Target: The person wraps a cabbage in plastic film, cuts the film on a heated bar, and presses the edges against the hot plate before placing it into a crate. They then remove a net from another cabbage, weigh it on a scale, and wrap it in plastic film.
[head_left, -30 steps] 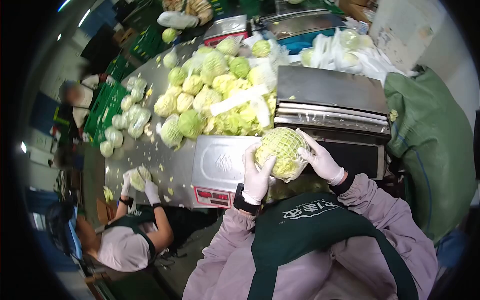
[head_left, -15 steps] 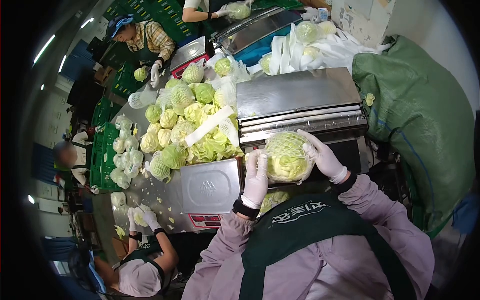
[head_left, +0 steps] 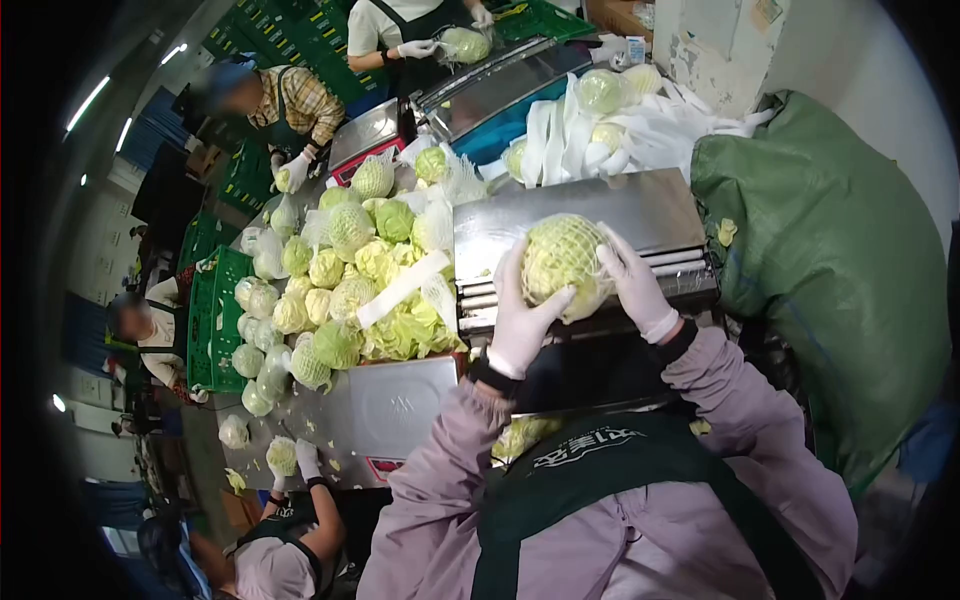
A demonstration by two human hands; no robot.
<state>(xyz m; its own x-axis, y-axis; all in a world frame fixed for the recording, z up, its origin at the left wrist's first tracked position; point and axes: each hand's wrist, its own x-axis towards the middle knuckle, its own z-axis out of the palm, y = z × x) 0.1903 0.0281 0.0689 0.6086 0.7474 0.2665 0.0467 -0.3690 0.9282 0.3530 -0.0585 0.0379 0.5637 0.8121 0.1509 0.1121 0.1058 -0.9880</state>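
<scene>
A pale green cabbage in a white foam net [head_left: 563, 258] is held up between my two gloved hands, above the wrapping machine's metal top [head_left: 500, 225]. My left hand [head_left: 525, 315] wraps round its left and lower side, thumb across the front. At its right side is my right hand [head_left: 636, 285], with the fingertips pressed on the net. The machine's white rollers [head_left: 675, 262] show behind and beside the hands. Clear film seems to cover the cabbage's lower part, though its edges are hard to make out.
Cabbages and loose leaves [head_left: 400, 325] are piled left of the machine, near a scale [head_left: 400, 400]. A green sack [head_left: 830, 280] bulges at the right. White net sleeves [head_left: 570, 135] lie behind. Co-workers handle cabbages at the lower left and along the back.
Both my hands have carried the netted cabbage forward and up, from the machine's near edge to over its metal top. My left hand has shifted lower round it. The co-workers' hands have also moved.
</scene>
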